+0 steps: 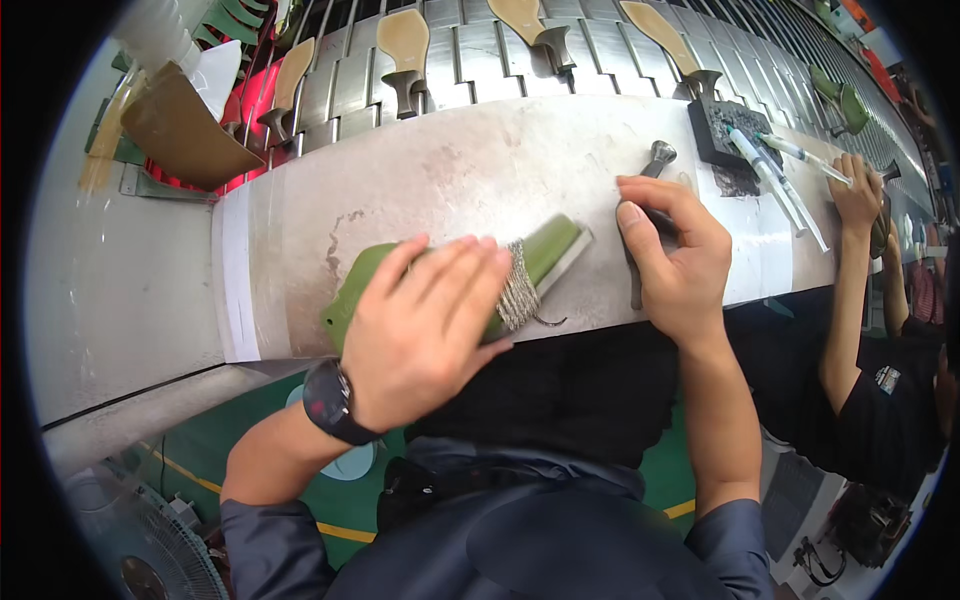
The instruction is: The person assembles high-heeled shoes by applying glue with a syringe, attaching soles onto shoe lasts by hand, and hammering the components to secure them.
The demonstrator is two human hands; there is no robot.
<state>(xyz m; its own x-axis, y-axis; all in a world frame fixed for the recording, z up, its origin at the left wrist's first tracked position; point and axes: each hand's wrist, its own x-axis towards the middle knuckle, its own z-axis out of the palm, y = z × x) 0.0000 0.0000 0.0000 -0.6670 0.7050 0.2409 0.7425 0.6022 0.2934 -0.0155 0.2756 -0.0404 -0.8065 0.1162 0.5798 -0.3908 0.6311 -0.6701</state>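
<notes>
A green shoe last (553,243) with grey twine (519,290) wound round its narrower part lies at a slant on the worktable. Over its middle is my left hand (425,320), slightly blurred, with the fingers laid across the top and the thumb along the near side. The hand hides much of the last. To the right, my right hand (680,250) is closed round a dark metal hammer (657,160). Its rounded head sticks out beyond my fingers, and its handle runs down toward the table's near edge. A loose twine end curls beside the last.
Behind the table runs a slatted metal conveyor (455,65) carrying several tan soles with dark heels (403,60). A black block (725,135) and syringes (770,175) lie at the right. There a co-worker's hand (857,190) reaches in. A brown curved sheet (185,130) stands at the left.
</notes>
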